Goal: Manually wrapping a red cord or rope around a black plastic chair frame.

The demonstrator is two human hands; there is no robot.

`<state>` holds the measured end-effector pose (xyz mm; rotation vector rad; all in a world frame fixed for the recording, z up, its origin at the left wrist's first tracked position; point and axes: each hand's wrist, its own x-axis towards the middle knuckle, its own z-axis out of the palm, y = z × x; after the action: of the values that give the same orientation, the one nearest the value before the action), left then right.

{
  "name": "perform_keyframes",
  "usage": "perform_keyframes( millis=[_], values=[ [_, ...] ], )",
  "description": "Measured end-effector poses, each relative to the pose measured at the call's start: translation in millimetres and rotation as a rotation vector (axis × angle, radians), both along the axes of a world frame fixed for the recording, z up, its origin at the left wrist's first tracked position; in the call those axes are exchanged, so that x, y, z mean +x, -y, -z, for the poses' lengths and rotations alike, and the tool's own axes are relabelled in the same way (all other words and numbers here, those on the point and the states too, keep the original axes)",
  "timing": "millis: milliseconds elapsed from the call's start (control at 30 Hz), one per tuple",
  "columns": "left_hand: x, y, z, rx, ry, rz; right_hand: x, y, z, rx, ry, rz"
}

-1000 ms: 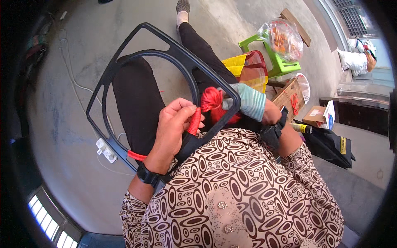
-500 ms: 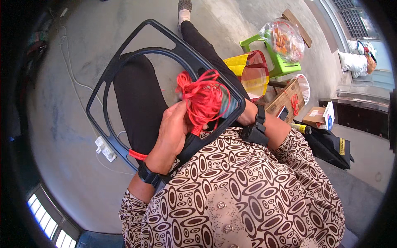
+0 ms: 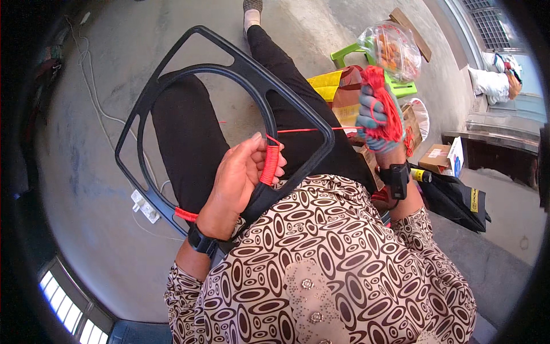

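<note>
A black frame (image 3: 251, 71), an inner ring joined to an angular outer rim, lies across my thighs. Red cord is wound in a tight wrapping (image 3: 270, 163) around the near right part of its ring. My bare left hand (image 3: 236, 179) is closed around the ring there, thumb near the top of the coils. My right hand (image 3: 370, 117), in a grey-blue glove, grips a bundle of red cord (image 3: 391, 114) out to the right. One taut strand (image 3: 315, 130) runs from the wrapping to that bundle. Another red wrapping (image 3: 185, 215) sits on the frame beside my left wrist.
A green stool (image 3: 345, 54) bears a clear plastic bag (image 3: 394, 51) of orange items. Near it stand a yellow and red bag (image 3: 324, 87) and an open carton (image 3: 435, 157). A black bag (image 3: 455, 200) lies at right. A white power strip (image 3: 145, 206) and cables lie at left.
My right hand has moved right, out of the frame, carrying the cord bundle and drawing a strand taut. My left hand stays at the ring, and the wrapping under it now shows.
</note>
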<state>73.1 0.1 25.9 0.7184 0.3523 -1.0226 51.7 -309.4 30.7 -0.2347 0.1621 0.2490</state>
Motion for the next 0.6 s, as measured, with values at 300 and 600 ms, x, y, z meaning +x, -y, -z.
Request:
perform_keyframes(
  millis=[300, 600],
  values=[
    [-0.4, 9.2, -7.6, 0.122, 0.165, -0.062, -35.2, 4.1, 0.3, -0.501, -0.306, -0.031],
    [-4.0, 7.3, -7.5, 0.169, 0.272, -0.055, 4.1, -74.8, -12.3, -1.314, 0.135, -0.544]
  ],
)
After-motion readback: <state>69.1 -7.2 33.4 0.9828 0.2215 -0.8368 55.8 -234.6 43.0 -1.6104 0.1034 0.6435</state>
